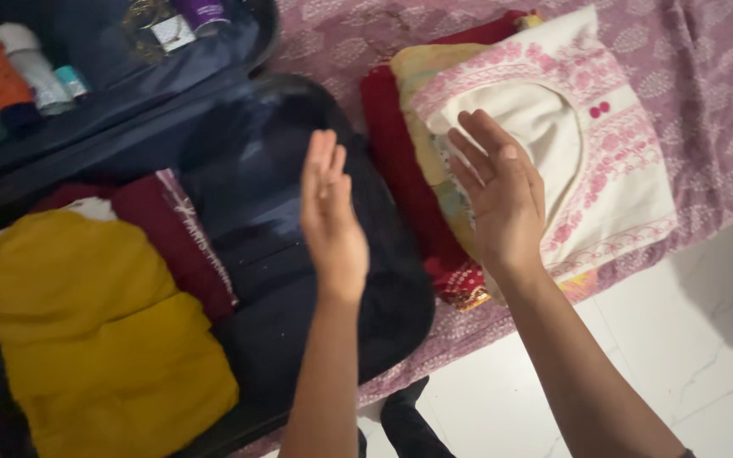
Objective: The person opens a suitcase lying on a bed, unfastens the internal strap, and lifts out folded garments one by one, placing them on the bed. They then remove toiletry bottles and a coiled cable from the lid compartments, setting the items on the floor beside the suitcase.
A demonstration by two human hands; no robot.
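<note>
Both forearms enter from the lower edge, nearest the lens, and rise toward the middle of the view; my left hand (331, 212) is held edge-on with fingers straight and together, fully open, gripping nothing; my right hand (498, 191) is likewise open, palm turned leftward, fingers slightly spread, empty. Left hand hovers above the bare dark part of the suitcase (299, 322); right hand hovers over the near left edge of the cream top (612, 161), whether touching or just clear of it I cannot tell. Cream top, embroidered in pink about the neckline, lies uppermost on a folded pile; beneath it a yellow printed cloth (417, 76), and under that a red cloth (392, 144), all resting on the mauve bedspread (706, 76) just right of the suitcase. Within the suitcase, at left, a mustard garment (86, 322) lies folded, with a maroon garment (171, 229) beside and partly under it; the right portion of the case shows only its dark lining. Bottles (27, 68) stand in the lid pocket at upper left. White floor (638, 356) fills the lower right.

Step in hand, as I judge it: packing, between loads, hands positioned to take up the pile. Next move, by my reckoning, calls for both palms slid under or clamped on opposite sides of the pile, so that the folds hold, then a short carry leftward into the dark part of the case beside the maroon garment.
</note>
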